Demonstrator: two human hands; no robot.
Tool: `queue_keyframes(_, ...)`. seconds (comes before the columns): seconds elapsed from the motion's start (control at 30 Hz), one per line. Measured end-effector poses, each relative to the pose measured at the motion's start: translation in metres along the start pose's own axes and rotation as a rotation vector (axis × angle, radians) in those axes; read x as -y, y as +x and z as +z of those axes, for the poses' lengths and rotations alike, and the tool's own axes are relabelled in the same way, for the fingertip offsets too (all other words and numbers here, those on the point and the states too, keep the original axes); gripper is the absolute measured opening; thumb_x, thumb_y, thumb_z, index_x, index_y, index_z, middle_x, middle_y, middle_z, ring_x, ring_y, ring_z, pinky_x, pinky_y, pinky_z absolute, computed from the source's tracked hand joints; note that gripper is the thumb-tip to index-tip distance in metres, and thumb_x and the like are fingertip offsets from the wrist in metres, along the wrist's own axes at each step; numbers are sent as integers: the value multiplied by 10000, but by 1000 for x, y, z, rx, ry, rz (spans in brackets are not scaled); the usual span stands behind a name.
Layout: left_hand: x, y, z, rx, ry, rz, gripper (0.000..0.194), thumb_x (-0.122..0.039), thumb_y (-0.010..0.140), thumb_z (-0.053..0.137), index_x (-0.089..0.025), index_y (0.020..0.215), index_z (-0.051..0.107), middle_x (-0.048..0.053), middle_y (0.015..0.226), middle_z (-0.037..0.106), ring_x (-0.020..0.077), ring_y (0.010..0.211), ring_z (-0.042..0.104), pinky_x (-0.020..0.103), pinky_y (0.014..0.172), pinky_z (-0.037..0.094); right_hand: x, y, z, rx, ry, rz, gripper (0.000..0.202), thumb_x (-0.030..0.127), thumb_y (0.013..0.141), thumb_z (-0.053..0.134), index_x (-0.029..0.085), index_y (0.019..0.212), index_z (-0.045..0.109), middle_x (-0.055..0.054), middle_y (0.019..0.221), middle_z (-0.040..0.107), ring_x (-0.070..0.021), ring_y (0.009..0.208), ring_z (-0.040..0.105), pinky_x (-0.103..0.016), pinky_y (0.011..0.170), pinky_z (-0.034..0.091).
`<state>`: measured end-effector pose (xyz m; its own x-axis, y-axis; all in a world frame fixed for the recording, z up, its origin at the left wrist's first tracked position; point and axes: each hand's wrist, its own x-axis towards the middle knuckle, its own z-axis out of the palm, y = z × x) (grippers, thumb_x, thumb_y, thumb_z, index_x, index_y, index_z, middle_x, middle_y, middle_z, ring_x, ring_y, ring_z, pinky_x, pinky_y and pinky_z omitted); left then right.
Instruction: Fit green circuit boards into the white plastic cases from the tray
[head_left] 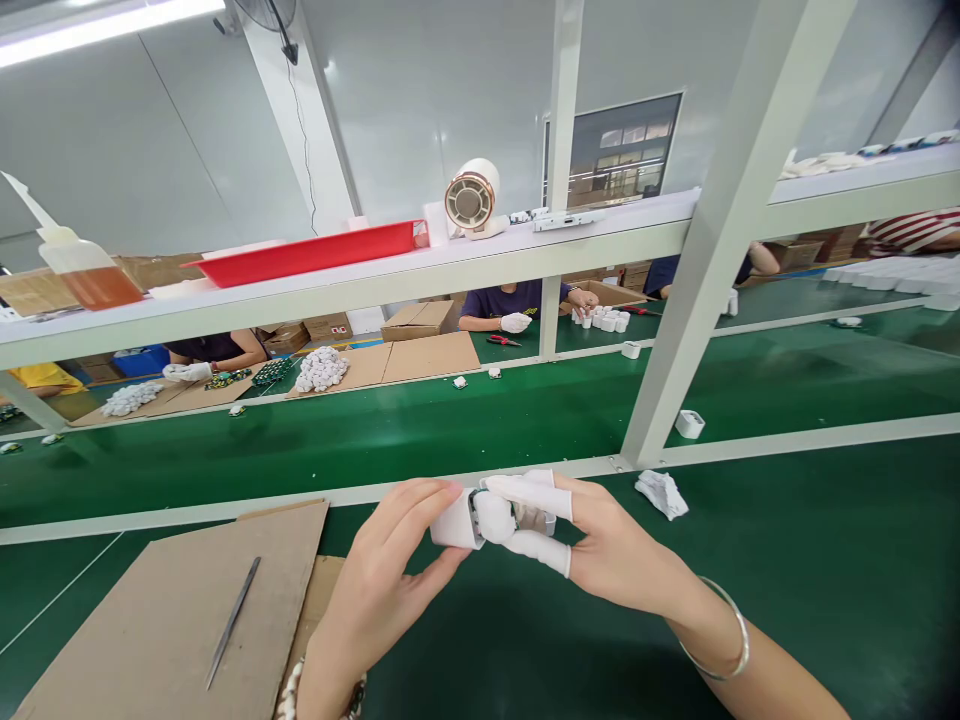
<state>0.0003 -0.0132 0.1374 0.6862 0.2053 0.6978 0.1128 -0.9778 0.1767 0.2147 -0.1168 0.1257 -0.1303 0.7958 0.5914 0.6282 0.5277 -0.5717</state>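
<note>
My left hand is closed on a small white plastic housing, gripping it between thumb and fingers. From the right, my right hand, with white finger cots on several fingers, pinches a small circuit board with a round white part. The board's green edge sits at the open end of the housing; how far it reaches inside is hidden. Both hands are raised over the green bench top. To their left, a metal tool like tweezers lies on a cardboard sheet.
A crumpled white piece lies beside the metal post. Beyond the bench runs a green belt carrying scattered small parts and a white housing. An overhead shelf holds a red tray and a bottle. Co-workers sit opposite.
</note>
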Motion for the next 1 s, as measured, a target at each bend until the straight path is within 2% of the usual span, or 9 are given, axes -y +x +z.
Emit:
queue_keyframes(0.33,-1,1,1,1,-67,-8,414,-130,871,627,-186,1263,507,79,1181,608,178,1121,545,290,965,463,1,-3,2,27,-21,-4,559,209,911,575,375,1413,394,-14,957,580,-119,747,519,-266,690,482)
queue_keyframes(0.5,0,0,1,5,-78,-17,410,-134,865,636,-191,1252,513,74,1169,615,177,1112,555,293,963,469,0,-4,3,38,-55,-13,545,219,922,554,364,1418,383,-7,906,569,-131,753,503,-273,688,472)
queue_keyframes(0.6,-2,1,2,8,-91,-50,398,-150,864,640,-206,1239,520,69,1157,624,181,1093,572,295,937,489,2,-5,-3,109,-75,6,568,248,918,562,358,1432,349,-6,905,564,-139,771,508,-283,706,481)
queue_keyframes(0.7,-4,1,3,6,-120,-81,385,-176,862,646,-220,1225,527,72,1153,631,194,1077,590,307,904,513,5,-4,-8,168,-118,54,669,363,845,666,340,1429,341,-29,1000,567,-170,866,536,-312,752,496)
queue_keyframes(0.77,-5,1,5,8,-145,-85,380,-188,861,647,-223,1220,530,79,1153,634,207,1076,596,327,900,519,7,-2,-8,120,-136,46,665,401,808,703,334,1391,389,-41,1052,560,-181,903,546,-322,771,499)
queue_keyframes(0.87,-6,0,7,2,-191,-90,390,-188,854,656,-227,1220,529,85,1154,638,217,1081,598,352,915,517,8,1,-4,6,-143,-56,521,345,835,684,307,1309,470,-55,1069,567,-176,903,558,-314,772,495)
queue_keyframes(1.0,-8,-1,10,3,-275,-100,411,-176,834,681,-233,1214,535,81,1167,635,213,1096,593,343,921,517,5,1,-2,-43,-184,-182,460,294,843,677,256,1262,492,-65,1004,605,-174,848,568,-299,716,486)
